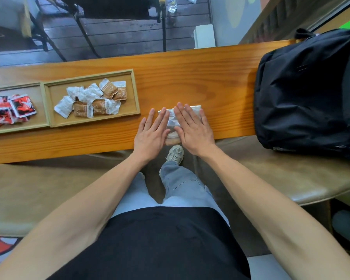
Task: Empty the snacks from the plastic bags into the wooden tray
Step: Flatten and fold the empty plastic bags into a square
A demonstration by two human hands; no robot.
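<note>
Black fabric of my shirt fills the bottom of the view, with my two bare forearms reaching forward over pale jeans and one shoe [175,153] on the floor below. My left hand [151,132] and right hand [193,129] both lie flat, palms down and fingers spread, side by side on a flattened clear plastic bag [173,122] near the front edge of the wooden bench [190,73]; neither hand pinches anything, they only press down. I cannot tell whether anything is left inside the bag. Further left on the bench sits the wooden tray [136,91], its near corner close to my left fingertips but apart from them. Its right compartment holds a loose heap of brown and white snack packets [93,100]; the compartment beside it holds red and black packets [10,111]. On my right, a black backpack [307,89] rests at the bench's end. Beyond the bench I see dark floorboards and a plastic bottle [171,4].
</note>
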